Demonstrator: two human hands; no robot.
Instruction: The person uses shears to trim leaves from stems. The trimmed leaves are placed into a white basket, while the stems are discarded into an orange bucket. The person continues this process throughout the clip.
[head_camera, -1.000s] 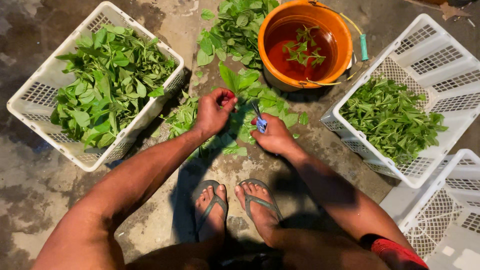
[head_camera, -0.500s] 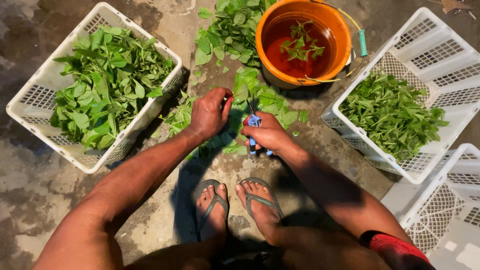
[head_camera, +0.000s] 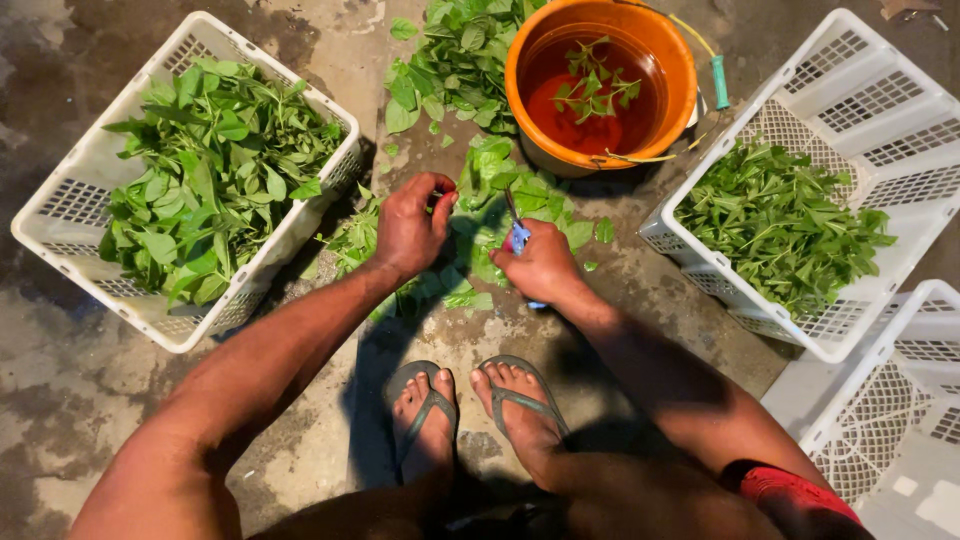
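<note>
Hard light from above falls brightest on the middle, throwing dark shadows of arms and legs across the concrete floor (head_camera: 640, 300); corners dim, focus sharp.

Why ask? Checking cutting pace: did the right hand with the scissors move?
No. The right hand keeps its place below the orange bucket, scissors still in it.

A second ago the left hand (head_camera: 412, 225) was up on the leaf pile (head_camera: 500, 205) with something red at its fingertips. Now it has pulled back a little and the red bit is gone from sight. The right hand (head_camera: 540, 265) has turned the blue-handled scissors (head_camera: 517, 232), so the blades point up at the orange bucket (head_camera: 600, 85).
</note>
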